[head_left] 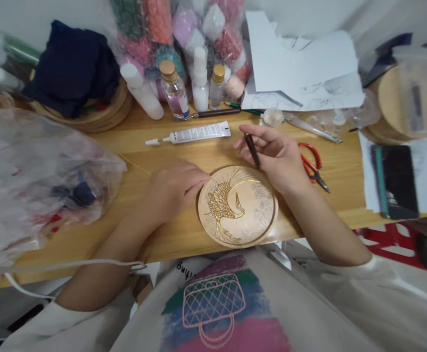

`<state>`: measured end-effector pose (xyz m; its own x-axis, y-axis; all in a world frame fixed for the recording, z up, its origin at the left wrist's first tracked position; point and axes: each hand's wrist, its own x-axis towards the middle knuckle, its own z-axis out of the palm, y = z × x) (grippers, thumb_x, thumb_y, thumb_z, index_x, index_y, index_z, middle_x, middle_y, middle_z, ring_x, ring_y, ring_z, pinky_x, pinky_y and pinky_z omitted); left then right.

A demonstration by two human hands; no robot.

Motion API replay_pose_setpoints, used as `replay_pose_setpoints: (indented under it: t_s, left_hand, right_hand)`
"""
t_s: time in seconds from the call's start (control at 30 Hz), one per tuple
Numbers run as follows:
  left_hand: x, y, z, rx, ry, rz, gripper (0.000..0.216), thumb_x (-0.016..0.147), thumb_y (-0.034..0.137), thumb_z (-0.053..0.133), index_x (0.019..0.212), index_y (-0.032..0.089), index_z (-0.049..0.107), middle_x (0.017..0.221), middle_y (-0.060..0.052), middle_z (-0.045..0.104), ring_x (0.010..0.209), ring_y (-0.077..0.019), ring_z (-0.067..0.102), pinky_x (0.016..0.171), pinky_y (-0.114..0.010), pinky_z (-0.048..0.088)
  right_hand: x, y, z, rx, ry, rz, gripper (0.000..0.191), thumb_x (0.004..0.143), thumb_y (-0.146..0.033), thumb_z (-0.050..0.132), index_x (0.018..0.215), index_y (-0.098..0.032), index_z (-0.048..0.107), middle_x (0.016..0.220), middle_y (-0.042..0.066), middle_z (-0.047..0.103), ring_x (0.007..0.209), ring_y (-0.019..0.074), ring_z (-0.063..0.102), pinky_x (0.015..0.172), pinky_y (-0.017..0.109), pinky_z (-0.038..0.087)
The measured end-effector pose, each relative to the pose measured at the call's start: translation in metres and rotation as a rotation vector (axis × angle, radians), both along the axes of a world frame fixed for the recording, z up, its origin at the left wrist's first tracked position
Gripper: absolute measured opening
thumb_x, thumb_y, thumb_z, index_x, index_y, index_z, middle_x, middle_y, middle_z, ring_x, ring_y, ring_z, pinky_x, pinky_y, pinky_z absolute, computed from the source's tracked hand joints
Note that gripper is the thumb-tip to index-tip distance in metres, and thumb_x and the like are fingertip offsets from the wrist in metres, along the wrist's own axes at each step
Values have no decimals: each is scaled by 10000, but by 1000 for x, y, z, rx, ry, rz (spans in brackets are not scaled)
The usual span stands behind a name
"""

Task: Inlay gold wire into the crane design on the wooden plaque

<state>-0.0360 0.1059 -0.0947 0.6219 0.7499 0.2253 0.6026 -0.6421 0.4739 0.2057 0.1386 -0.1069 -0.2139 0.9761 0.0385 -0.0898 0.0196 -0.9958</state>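
Observation:
A round wooden plate (260,215) with a gold crane outline lies at the front edge of the wooden table (162,156). My left hand (174,188) rests on the table with curled fingers pressing the plate's left rim. My right hand (275,154) hovers over the plate's upper right, pinching a thin dark tool (252,150) whose tip points down at the gold wire line. A thin gold wire (134,164) trails left from under my left hand.
A glue tube (193,133) lies behind the plate, with bottles (174,90) and bagged pompoms beyond. Red scissors (312,164) lie right of my hand. A clear plastic bag (33,186) fills the left; paper sheets (301,68) and a phone (396,181) sit right.

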Motion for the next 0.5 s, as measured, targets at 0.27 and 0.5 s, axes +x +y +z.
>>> replay_pose_setpoints:
  t_s: [0.27,0.5]
  left_hand:
    - [-2,2,3,100,59,-81,349,1056,197,396,936,175,724,904,-42,708,813,-180,632,691,-291,476]
    - [-3,0,6,115,102,-116,399,1070,188,304,1002,152,696,957,-57,681,869,-180,606,750,-289,485]
  right_hand:
    - [3,-8,9,-13,21,-50,263,806,-411,829,1035,-304,759,818,-35,734,732,126,693,676,257,612]
    - [2,-13,15,-16,1,-46,219,836,-381,791,1030,-283,768,793,-26,731,693,137,661,633,275,585]
